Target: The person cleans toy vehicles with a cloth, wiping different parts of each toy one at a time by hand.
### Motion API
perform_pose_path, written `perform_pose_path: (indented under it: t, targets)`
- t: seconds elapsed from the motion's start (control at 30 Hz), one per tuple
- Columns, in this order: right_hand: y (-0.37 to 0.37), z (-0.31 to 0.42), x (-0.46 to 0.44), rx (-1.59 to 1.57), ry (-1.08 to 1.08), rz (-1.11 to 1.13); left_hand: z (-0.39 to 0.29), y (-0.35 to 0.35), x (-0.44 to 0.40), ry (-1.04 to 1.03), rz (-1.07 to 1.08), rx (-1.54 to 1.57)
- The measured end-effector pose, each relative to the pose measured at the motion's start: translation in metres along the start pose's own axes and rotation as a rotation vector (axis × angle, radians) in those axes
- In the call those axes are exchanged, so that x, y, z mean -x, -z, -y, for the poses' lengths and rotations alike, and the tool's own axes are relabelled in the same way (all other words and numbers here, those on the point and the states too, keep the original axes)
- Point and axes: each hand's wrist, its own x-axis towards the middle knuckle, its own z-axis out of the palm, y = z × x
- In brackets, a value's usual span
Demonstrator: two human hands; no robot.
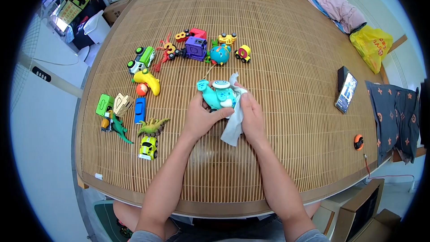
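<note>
My left hand (201,114) is closed around a turquoise toy animal (214,96) that has a blue-and-white spiral disc on it. Pressed against the toy's right side is a white wipe (232,130), gripped by my right hand (252,114). Part of the wipe hangs down below the fingers. Just beyond my hands sits a round teal toy (220,54) with a string trailing from it. A purple toy block (195,48) and a small yellow-and-red toy car (243,54) lie near it.
Left on the bamboo mat (286,161) are a toy banana (147,81), a green toy tractor (141,60), a blue toy car (140,110), toy dinosaurs (152,127) and a lime toy car (148,147). To the right are a propped phone (346,92), an orange round object (359,142) and a yellow bag (371,47).
</note>
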Motion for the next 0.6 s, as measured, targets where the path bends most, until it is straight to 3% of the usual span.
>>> perform_pose_path:
  t: [0.17,0.23,0.33,0.4,0.6]
  targets:
    - [-0.001,-0.001,0.0,0.16,0.132,0.151,0.0,0.003,-0.001,-0.091,0.012,-0.012]
    - [0.0,-0.007,-0.002,0.184,0.163,0.163,-0.008,0.001,0.001,0.048,0.066,0.101]
    - [-0.001,-0.004,-0.002,0.274,0.24,0.136,-0.001,0.007,-0.002,0.072,0.115,0.202]
    - [-0.003,0.008,0.001,0.024,0.058,0.088,-0.001,0.01,-0.002,0.1,0.165,0.205]
    - [0.009,-0.003,-0.004,-0.146,-0.057,-0.056,-0.001,0.007,-0.001,0.151,0.229,0.219]
